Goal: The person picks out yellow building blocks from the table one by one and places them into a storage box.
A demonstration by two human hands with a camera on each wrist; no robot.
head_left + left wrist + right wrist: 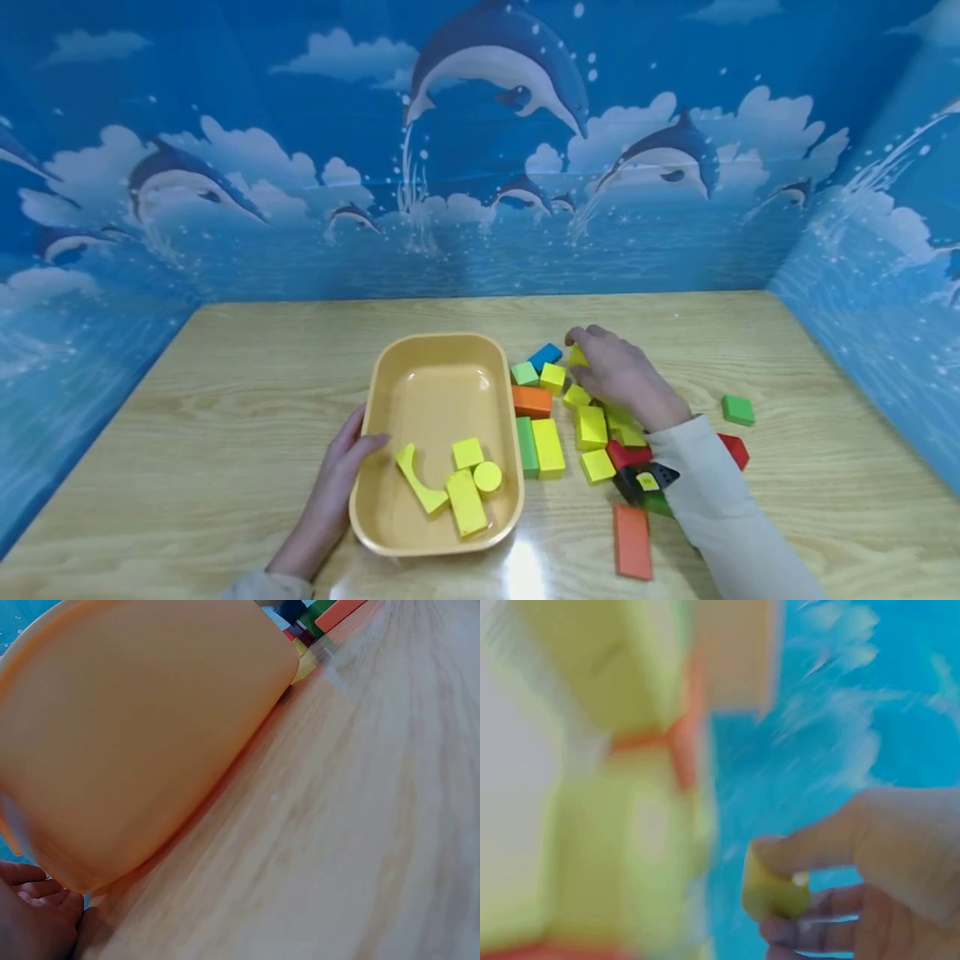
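My left hand (335, 475) grips the left side of a tan plastic tray (437, 340), its thumb hooked over the rim. In the left wrist view the curled fingers (64, 896) meet the tray's outer wall (142, 735). Inside the tray lie a yellow arch (422, 483), a yellow cube (468, 453), a yellow round piece (487, 477) and a yellow oblong block (467, 504). Over the far side of the block pile, my right hand (622, 372) pinches a small yellow block (769, 892) with a rounded end between thumb and fingers. Its wrist hides part of the pile.
Several loose blocks lie right of the tray, among them a yellow oblong block (548, 448), an orange block (532, 402) and a blue block (545, 357). Farther right are a green block (738, 410) and a red block (735, 451). A flat red block (633, 542) lies nearer.
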